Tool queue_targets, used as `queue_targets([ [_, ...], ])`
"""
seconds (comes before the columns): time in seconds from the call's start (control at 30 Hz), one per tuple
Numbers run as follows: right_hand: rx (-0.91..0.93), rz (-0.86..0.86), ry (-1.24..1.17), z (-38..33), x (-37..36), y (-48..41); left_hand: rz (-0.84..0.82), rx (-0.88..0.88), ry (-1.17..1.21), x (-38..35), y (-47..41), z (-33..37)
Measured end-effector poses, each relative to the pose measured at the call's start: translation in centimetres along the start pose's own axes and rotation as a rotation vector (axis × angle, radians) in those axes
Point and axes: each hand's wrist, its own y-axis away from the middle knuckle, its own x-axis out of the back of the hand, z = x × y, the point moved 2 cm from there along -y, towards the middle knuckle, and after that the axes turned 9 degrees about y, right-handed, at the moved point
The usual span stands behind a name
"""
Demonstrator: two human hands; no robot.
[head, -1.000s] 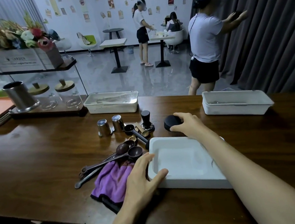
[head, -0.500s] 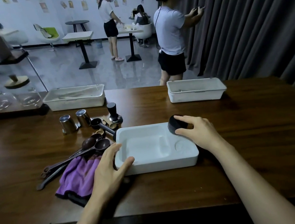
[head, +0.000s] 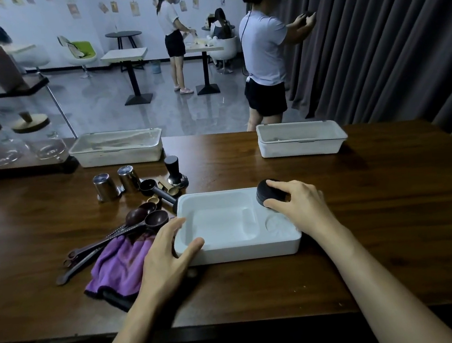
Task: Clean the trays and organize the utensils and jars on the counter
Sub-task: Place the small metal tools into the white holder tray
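"Tray [head: 239, 251], the white one: where does it sit for you?"

"Between my two hands, on the wooden counter [head: 394, 207], long side toward me, hollow side up. I'll sweep from the left. Far out beyond my left hand [head: 167, 261], at the back of the counter, are glass jars [head: 45, 145] with wooden lids, blurred. Nearer, a purple cloth [head: 116, 264] lies under that hand's palm. Dark long-handled spoons [head: 129, 228] lie across the cloth's far edge, their bowls just beside my fingertips. Beyond the fingers stand two steel cups [head: 105, 186] and a black tamper [head: 175, 172], with a lidded tray [head: 117, 156] behind them."

"And the left hand itself?"

"Fingers spread and nearly straight. The thumb lies on the tray's near-left corner and the forefinger is against its left end. The hand rests on it and is not clamped."

"Right side?"

"My right hand [head: 300, 207] is curled over a black round piece [head: 267, 192], forefinger across its top and thumb on its near side, so it is gripped. The piece is at the tray's far-right corner, above the rim; I cannot tell whether it touches the rim. Just on the near side of the thumb, the tray floor has a round recess [head: 278, 223]. Well beyond that hand, near the counter's far edge, is another white tray [head: 301, 145]. Past the counter, a person in a headset [head: 264, 49] faces a dark curtain [head: 387, 37]."
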Motion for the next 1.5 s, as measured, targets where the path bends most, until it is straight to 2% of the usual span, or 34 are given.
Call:
queue_targets([
  [0.47, 0.009, 0.085, -0.021, -0.5, -1.0, 0.2, -0.036, -0.008, -0.002, 0.2, 0.1, 0.5],
  [0.67, -0.072, 0.112, 0.007, -1.4, -1.9, 0.3, -0.053, -0.022, -0.012, 0.1, -0.1, -0.3],
  [0.9, 0.015, 0.024, -0.119, -0.3, -0.7, 0.0, -0.063, -0.037, -0.009, 0.2, -0.5, -0.8],
  [1.33, -0.064, 0.181, -0.104, -1.7, -2.1, 0.1, -0.072, -0.033, -0.019, 0.1, -0.6, -0.3],
  [1.5, -0.104, 0.102, -0.081, -1.9, -1.3, 0.4, -0.113, -0.043, -0.024, 0.4, -0.7, -0.4],
])
